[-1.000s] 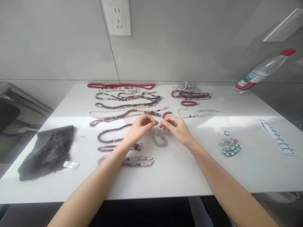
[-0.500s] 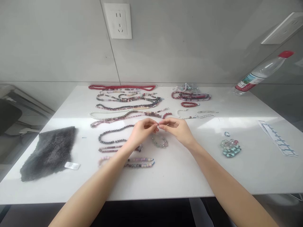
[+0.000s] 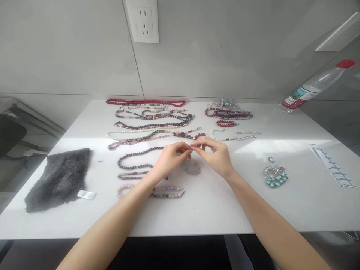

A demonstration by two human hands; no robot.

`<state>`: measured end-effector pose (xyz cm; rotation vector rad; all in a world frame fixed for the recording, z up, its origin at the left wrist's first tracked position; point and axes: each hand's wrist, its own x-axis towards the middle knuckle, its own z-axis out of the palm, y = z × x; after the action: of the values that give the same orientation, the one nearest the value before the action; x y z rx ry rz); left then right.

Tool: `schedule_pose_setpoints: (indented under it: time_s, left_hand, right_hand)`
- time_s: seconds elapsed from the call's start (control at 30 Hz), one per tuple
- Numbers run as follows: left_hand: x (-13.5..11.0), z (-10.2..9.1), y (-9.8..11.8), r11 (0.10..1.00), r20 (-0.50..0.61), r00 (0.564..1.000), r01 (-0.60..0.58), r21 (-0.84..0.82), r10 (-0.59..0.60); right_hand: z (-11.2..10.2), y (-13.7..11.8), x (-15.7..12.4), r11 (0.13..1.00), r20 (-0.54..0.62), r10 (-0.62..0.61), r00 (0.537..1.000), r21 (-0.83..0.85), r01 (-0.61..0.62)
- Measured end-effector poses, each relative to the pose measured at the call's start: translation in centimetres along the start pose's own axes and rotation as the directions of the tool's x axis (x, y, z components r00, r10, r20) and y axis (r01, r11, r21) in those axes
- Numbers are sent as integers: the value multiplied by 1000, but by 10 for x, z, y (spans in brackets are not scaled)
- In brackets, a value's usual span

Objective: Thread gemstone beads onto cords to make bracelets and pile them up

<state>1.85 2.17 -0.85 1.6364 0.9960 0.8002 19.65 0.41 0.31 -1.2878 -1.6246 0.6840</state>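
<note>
My left hand (image 3: 174,154) and my right hand (image 3: 214,153) meet above the middle of the white table (image 3: 213,213), both closed in a pinch with fingertips touching. Whatever lies between the fingertips is too small to make out. Just below them shows a loop of pale green and pinkish beads, a bracelet (image 3: 193,172); its upper part is partly hidden, and I cannot tell if it is joined to the fingers. Beside my left hand lies a dark bead strand (image 3: 132,154). Under my left forearm runs a multicoloured pastel bead strand (image 3: 171,195), partly covered.
Several bead strands, including a red one (image 3: 140,101) and a white one (image 3: 126,133), lie at the back. A dark furry cloth (image 3: 57,180) is at left. Turquoise beads (image 3: 277,180) and a white card (image 3: 333,167) lie right, a plastic bottle (image 3: 317,88) behind.
The view has tilted and shifted slightly. My hands remain pinched together; my right hand's fingers have lifted and turned a little, and the fingertips sit slightly higher and further right.
</note>
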Motion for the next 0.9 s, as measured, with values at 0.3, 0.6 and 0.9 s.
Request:
schedule_pose_setpoints:
  time_s: [0.3,0.6,0.9]
  left_hand:
    - [0,-2,1,993,-38,998,48,-111,-52]
    - [-1,-4,3,966,-48,991,107,-237,-121]
    - [0,-9,6,936,-48,976,188,-297,-211]
  right_hand:
    - [-4,-4,3,993,50,113,992,15,-114]
    - [-5,-6,2,992,98,111,989,-73,-104]
    - [-1,-8,-1,997,204,79,976,10,-83]
